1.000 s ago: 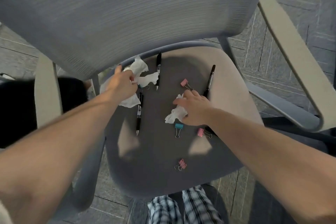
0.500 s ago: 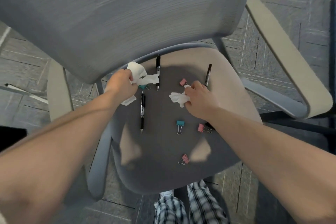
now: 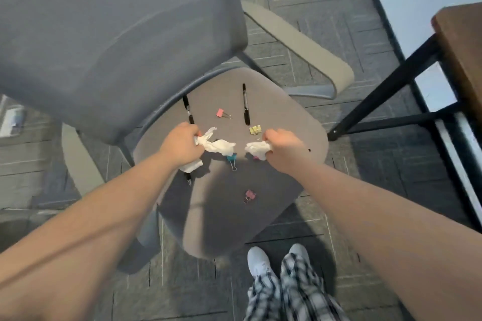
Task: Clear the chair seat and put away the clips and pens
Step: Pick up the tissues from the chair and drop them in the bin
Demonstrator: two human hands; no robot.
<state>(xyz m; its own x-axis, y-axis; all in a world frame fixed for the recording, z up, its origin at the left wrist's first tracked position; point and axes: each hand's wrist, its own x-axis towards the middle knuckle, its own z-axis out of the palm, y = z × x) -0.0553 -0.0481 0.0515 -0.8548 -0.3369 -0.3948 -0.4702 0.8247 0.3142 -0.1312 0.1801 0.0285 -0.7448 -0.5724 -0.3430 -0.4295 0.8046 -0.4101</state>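
Observation:
My left hand [image 3: 181, 144] grips crumpled white tissue [image 3: 217, 144] above the grey chair seat [image 3: 294, 122]. My right hand [image 3: 283, 148] holds another tissue wad [image 3: 255, 149]. On the seat lie two black pens [image 3: 245, 104] [image 3: 188, 110] at the back, and a third pen's tip [image 3: 188, 179] shows under my left hand. Binder clips are scattered: a pink one [image 3: 221, 113], a gold one [image 3: 255, 130], a teal one [image 3: 231, 160], another pink one [image 3: 249, 195] toward the front. A further pink clip is mostly hidden under my right hand.
The chair's grey mesh backrest [image 3: 112, 34] fills the upper left, with beige armrests [image 3: 307, 47] on both sides. A brown table with black legs [image 3: 391, 91] stands at the right. My feet and checked trousers [image 3: 284, 284] are on the carpet in front of the seat.
Both hands have lifted off the seat with the tissues and drawn back toward me. My view has shifted right, and a gold clip now shows where my right hand was.

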